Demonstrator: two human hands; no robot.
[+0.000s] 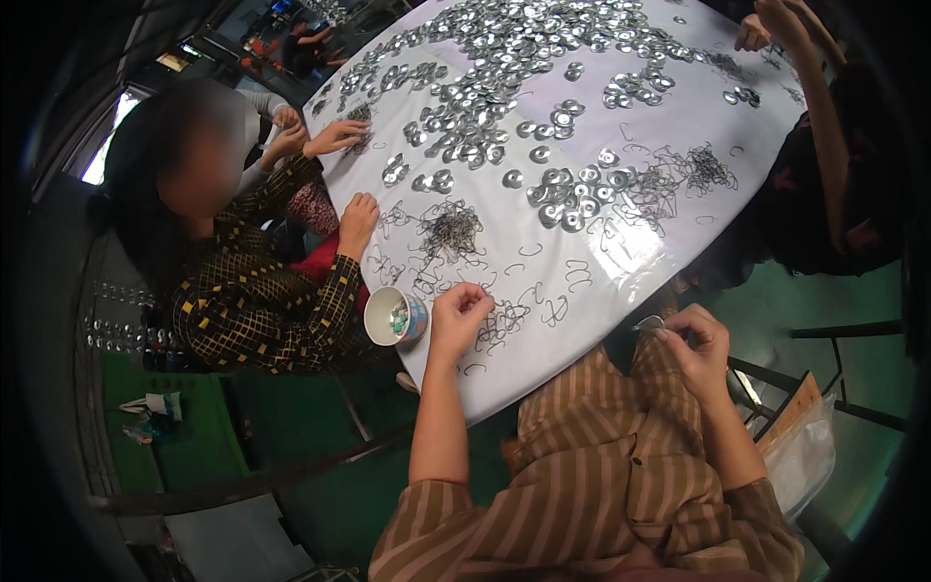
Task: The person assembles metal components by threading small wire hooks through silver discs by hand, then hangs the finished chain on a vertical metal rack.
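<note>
Right hand (700, 349): fingertips pinched on one metal piece (650, 322), just beyond the table (596, 322) edge. Left hand (454, 318): fingers drawn together beside wire hooks (501, 325); grip cannot be told.

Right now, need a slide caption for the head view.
Left hand by bent wire hooks on a white table, right hand holding a small metal piece, silvery discs beyond.

Glare on tabletop (529, 363), bright centre, black fisheye rim
</note>
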